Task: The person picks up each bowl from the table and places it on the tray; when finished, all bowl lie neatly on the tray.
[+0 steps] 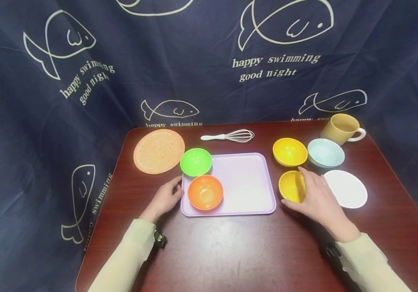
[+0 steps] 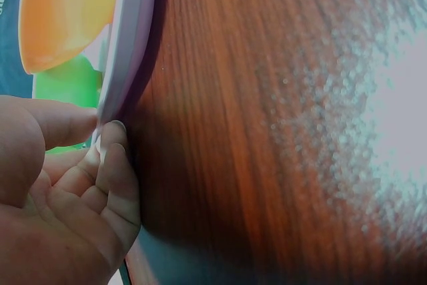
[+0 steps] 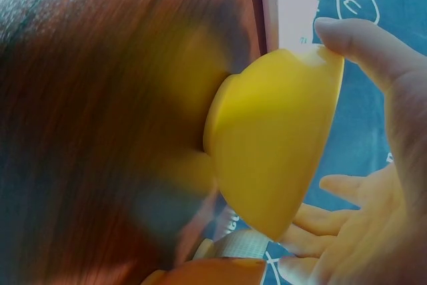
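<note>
In the head view, a lilac tray (image 1: 245, 182) lies mid-table. An orange bowl (image 1: 205, 192) stands on its left part, and a green bowl (image 1: 196, 162) sits at its back left corner. My left hand (image 1: 165, 197) pinches the tray's left edge, thumb above and fingers below, as the left wrist view shows. On the right, my right hand (image 1: 320, 198) spans the nearer yellow bowl (image 3: 273, 131), thumb at the near rim and fingertips at the far rim. A second yellow bowl (image 1: 290, 152) stands just behind it.
A light blue bowl (image 1: 326, 153), a white plate (image 1: 347, 189) and a tan mug (image 1: 340, 129) stand at the right. At the back lies a white whisk (image 1: 227, 136); an orange round mat (image 1: 159, 151) is at the back left. A dark fish-print curtain (image 1: 209, 61) hangs behind the table.
</note>
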Available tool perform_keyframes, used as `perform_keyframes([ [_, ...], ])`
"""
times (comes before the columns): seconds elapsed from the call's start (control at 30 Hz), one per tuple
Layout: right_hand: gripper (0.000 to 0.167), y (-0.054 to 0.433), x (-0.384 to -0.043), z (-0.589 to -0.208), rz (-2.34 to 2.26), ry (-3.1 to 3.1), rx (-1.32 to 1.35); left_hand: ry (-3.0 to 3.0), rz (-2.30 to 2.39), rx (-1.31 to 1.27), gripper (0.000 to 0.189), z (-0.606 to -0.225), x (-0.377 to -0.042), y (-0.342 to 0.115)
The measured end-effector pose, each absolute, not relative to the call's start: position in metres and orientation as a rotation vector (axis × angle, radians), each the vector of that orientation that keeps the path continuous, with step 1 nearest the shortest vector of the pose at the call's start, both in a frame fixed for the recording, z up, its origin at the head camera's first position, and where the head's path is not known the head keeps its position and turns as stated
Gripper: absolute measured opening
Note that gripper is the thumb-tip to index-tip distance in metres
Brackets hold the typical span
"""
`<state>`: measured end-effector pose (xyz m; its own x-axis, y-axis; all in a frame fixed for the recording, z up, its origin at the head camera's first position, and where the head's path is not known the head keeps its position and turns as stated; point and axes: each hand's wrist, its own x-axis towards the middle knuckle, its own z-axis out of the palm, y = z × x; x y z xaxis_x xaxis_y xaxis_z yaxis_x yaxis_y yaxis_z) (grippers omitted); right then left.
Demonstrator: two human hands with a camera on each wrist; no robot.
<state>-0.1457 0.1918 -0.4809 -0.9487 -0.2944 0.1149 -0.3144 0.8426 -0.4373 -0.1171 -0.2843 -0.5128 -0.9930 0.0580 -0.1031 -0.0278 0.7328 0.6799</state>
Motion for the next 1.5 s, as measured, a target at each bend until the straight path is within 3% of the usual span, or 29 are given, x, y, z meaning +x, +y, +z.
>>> perform_keyframes([
  [0.5, 0.113, 0.192, -0.146, -0.486, 0.779, -2.942, 0.465, 2.828, 1.106, 0.044, 0.050, -0.514, -0.117, -0.285],
  [0.73, 0.108, 0.179, -0.146, -0.471, 0.803, -2.894, 0.503, 2.833, 1.118, 0.042, 0.050, -0.514, -0.117, -0.285],
  [1.13, 0.101, 0.103, -0.194, -0.456, 0.866, -2.862, 0.692, 2.830, 1.102, 0.018, 0.050, -0.513, -0.116, -0.285],
  [1.5, 0.107, 0.029, -0.234, -0.459, 0.893, -2.969, 0.805, 2.832, 1.101, 0.021, 0.051, -0.514, -0.116, -0.286],
])
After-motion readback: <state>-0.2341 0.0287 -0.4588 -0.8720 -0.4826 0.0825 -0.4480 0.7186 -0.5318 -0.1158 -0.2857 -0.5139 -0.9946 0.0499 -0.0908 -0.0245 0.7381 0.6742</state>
